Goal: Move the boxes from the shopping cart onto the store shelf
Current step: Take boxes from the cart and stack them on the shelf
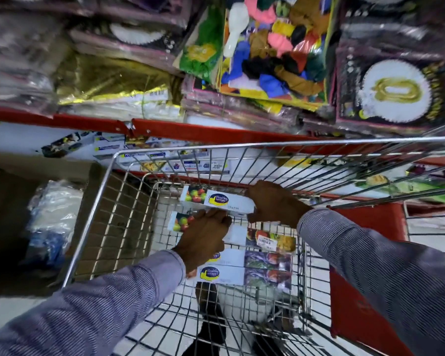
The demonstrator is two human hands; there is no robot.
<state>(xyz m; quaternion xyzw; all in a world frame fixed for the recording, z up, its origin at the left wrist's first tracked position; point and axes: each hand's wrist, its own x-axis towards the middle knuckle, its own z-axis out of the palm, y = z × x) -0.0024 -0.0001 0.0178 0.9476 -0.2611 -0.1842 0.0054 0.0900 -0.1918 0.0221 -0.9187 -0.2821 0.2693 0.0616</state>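
Several long white boxes with fruit pictures and a blue-yellow logo lie inside the wire shopping cart (108, 191). My right hand (275, 201) grips the right end of the top box (216, 200), which is lifted a little above the others. My left hand (206, 235) rests fingers-down on a second box (179, 222) just below it; whether it grips that box is unclear. More boxes (242, 274) lie side by side nearer to me. The store shelf (190, 131) with its red edge runs just beyond the cart; similar boxes (108, 147) lie on the level below it.
Packs of balloons (272, 47) and party decorations (393, 91) fill the upper shelf. A brown carton (16, 227) holding plastic-wrapped goods stands on the floor left of the cart. The cart's red child-seat flap (365, 265) is at right. My shoes show through the cart floor.
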